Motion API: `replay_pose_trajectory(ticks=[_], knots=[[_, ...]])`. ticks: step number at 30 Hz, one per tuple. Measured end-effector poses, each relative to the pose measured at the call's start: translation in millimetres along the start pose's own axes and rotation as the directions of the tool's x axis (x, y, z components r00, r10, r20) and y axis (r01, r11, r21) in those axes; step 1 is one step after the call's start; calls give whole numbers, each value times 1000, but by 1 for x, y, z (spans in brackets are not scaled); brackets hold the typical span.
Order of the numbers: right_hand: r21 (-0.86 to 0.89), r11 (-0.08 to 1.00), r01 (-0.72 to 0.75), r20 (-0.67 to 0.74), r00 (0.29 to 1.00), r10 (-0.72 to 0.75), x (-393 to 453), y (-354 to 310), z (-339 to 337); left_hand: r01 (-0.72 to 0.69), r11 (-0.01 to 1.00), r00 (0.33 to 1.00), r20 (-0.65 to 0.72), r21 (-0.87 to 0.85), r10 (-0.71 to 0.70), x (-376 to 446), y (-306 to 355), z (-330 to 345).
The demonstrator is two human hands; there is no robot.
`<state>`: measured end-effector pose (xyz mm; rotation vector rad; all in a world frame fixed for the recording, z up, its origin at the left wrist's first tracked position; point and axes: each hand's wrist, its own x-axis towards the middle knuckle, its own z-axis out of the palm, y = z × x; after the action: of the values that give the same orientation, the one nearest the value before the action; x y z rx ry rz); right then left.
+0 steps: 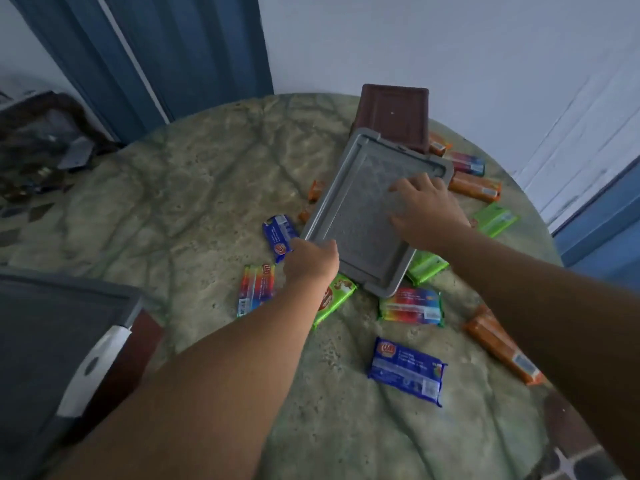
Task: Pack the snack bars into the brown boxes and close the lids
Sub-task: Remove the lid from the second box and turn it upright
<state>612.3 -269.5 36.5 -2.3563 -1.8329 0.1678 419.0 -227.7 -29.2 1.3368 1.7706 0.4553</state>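
A grey lid (360, 209) is held tilted above the table, in front of a brown box (394, 116) at the far side. My left hand (311, 259) grips the lid's near left corner. My right hand (424, 209) lies spread on its top, near the right edge. Snack bars lie scattered on the table: a blue one (407, 370) near me, a rainbow one (410, 306), a second rainbow one (255, 289), another blue one (278, 233), green ones (334, 297) partly under the lid, and orange ones (500, 344) at the right.
The round table (194, 209) has a mottled green-beige cover. Another brown box with a dark grey lid and a white latch (93, 368) stands at the near left edge. Blue curtains (166, 50) hang behind. More bars (474, 187) lie beside the far box.
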Motion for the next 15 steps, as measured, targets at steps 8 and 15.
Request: replay_pose_trajectory(ticks=[8, 15], knots=[[-89, 987, 133, 9, 991, -133, 64, 45, -7, 271, 953, 946, -146, -133, -290, 4, 20, 51], [-41, 992, 123, 59, 991, -120, 93, 58, -14, 270, 909, 908, -231, -318, -350, 16, 23, 68]])
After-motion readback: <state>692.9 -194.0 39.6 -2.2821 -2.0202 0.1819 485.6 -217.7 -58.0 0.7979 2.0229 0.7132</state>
